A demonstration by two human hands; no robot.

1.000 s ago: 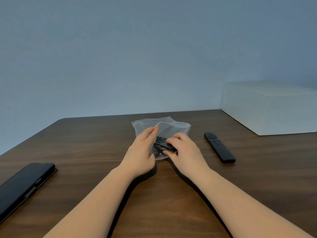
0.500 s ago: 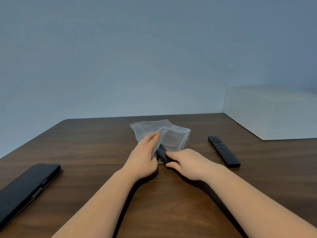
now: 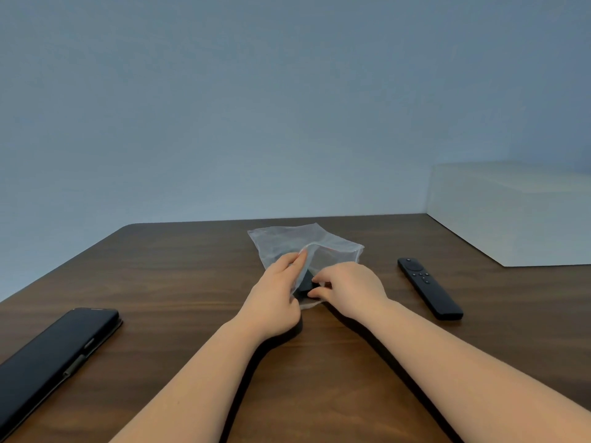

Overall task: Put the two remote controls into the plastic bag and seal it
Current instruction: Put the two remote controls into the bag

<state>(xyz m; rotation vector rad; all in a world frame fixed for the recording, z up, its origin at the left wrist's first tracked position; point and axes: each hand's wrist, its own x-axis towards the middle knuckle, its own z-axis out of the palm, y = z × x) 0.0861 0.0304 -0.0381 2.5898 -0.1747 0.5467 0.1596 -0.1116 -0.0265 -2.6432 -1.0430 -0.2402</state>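
Just below the middle of the frame a clear plastic bag (image 3: 287, 247) lies on the dark wooden table (image 3: 179, 282), its mouth turned toward the camera. The left hand (image 3: 275, 302) pinches the bag's raised upper lip between thumb and fingers, holding the mouth open. The right hand (image 3: 351, 289) sits just beside it on the right, its fingers closed on the near end of a black remote control (image 3: 305, 286) — only that dark end shows between the two hands, the rest lying inside the bag behind cloudy plastic. A thin red line runs along the bag's mouth edge.

The second remote control (image 3: 428, 287) lies flat on the table at centre right, well apart from the right hand, its round pad and small buttons at the far end. No writing or brand can be read on either remote or the bag.

At lower left a black phone (image 3: 54, 353) in a case lies slantwise, cut off by the frame's edge. A white box (image 3: 511, 215) stands at right, at the table's far edge. Between phone and hands, and in front of the forearms, the tabletop is bare — the far table edge runs just behind the bag.
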